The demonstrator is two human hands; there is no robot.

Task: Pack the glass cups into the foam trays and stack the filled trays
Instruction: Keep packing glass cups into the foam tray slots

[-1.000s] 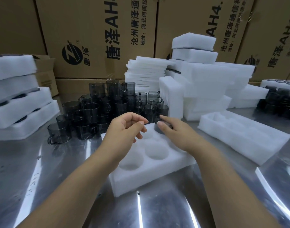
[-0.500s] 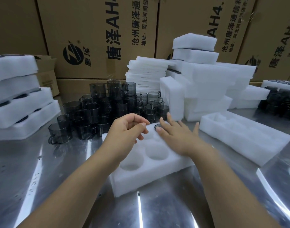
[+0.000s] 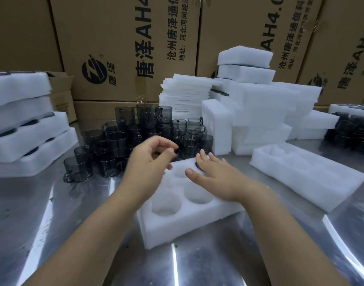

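The right hand (image 3: pixel 214 176) has let go of its pinch on the glass cup (image 3: pixel 197 164). Its fingers now lie straight and spread over the cup, which sits in the far right pocket of the foam tray (image 3: pixel 189 228). Left of those fingers, the left hand (image 3: pixel 150 162) hovers with its fingers loosely curled, holding nothing. Beyond the fingertips stand the loose cups (image 3: pixel 115 141).
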